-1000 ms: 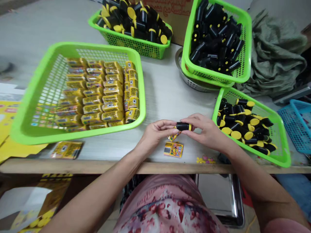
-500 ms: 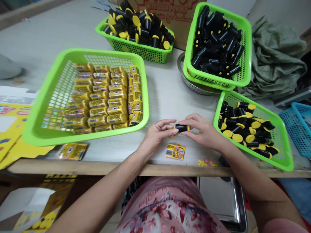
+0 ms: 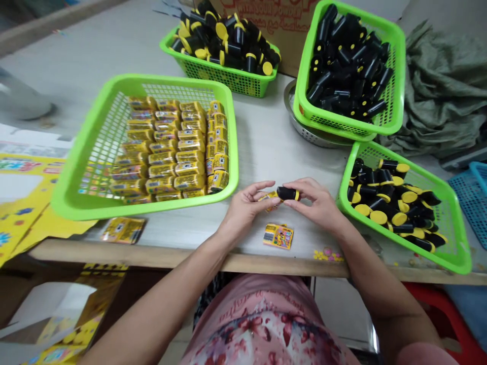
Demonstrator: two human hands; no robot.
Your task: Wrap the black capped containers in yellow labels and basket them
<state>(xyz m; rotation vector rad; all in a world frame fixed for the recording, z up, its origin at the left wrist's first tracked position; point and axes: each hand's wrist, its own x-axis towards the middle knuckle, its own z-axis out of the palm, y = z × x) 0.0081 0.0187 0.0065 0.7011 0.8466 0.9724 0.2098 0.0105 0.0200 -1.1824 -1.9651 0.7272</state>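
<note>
My right hand pinches a small black bottle by its yellow-capped end, over the table near the front edge. Between the thumb and fingers of my left hand is a yellow printed sleeve, just left of the bottle's black end. Whether the sleeve and bottle touch I cannot tell. Below my hands lies a small stack of flat printed sleeves. To the left, a green basket holds rows of yellow-wrapped bottles. On the right, another green basket carries loose black bottles with yellow caps.
Two more green baskets of black bottles stand behind, one long and one above a metal colander. More flat sleeves lie front left. Small yellow and pink bits lie near the wooden edge.
The bottle has drawn away from my left fingertips, and its black end has tilted up slightly. More of the sleeve in my left hand now shows. The whole view has shifted a little.
</note>
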